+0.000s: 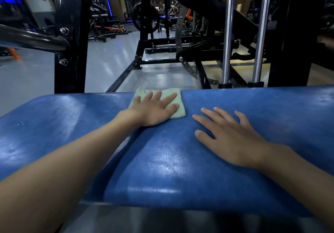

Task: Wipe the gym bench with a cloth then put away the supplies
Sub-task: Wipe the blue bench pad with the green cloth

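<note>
While your left hand [153,110] presses the cloth [180,111] flat-fingered at the far edge of the bench [162,160] and your right hand [229,138] rests spread and empty beside it, wiping looks unfinished; stowing remains, no other supplies visible.

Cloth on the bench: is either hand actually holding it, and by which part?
Neither grips it. The left hand presses flat, fingers straight, on the middle of the cloth; the right hand rests open on the bench.

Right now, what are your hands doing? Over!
Left hand flat on cloth, bench's far edge. Right hand flat on bench, empty. Nothing blocking.
</note>
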The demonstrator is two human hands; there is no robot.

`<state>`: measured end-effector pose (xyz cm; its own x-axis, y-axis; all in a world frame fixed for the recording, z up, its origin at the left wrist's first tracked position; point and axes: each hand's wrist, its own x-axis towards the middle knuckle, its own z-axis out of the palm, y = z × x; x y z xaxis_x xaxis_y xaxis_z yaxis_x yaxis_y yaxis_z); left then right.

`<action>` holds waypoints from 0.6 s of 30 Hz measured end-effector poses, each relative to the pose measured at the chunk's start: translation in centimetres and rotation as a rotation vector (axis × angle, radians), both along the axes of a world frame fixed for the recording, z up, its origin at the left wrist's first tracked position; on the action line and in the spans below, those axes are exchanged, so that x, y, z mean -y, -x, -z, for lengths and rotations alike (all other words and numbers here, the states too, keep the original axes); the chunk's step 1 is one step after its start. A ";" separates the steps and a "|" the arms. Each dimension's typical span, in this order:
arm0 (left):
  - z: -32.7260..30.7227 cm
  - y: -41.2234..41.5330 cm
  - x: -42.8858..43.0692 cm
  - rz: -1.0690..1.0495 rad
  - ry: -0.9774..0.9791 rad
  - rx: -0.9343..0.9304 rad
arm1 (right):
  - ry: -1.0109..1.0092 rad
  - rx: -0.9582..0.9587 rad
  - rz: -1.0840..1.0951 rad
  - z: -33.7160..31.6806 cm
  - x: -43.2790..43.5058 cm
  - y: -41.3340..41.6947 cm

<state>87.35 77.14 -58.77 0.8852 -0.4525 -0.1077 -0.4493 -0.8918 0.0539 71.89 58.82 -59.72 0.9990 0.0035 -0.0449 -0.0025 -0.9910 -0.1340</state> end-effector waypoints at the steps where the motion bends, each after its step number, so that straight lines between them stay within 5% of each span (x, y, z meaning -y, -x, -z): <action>1: -0.1 2.0 -0.7 0.018 -0.002 0.000 | -0.004 0.002 0.002 0.1 0.0 0.0; 8: -0.2 15.2 -6.0 0.146 -0.058 0.034 | -0.005 -0.021 0.005 0.0 0.1 -0.1; 14: 0.5 18.2 -9.1 0.281 -0.038 0.168 | 0.081 0.216 -0.003 -0.6 -0.5 1.2; 18: 1.0 17.6 -10.3 0.368 0.118 0.215 | -0.095 0.273 -0.004 0.0 -0.5 1.5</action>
<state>69.72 87.44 -59.73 0.6594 -0.7401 0.1321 -0.7480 -0.6635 0.0162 70.39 59.33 -59.74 0.9741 -0.0016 0.2263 0.0499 -0.9739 -0.2214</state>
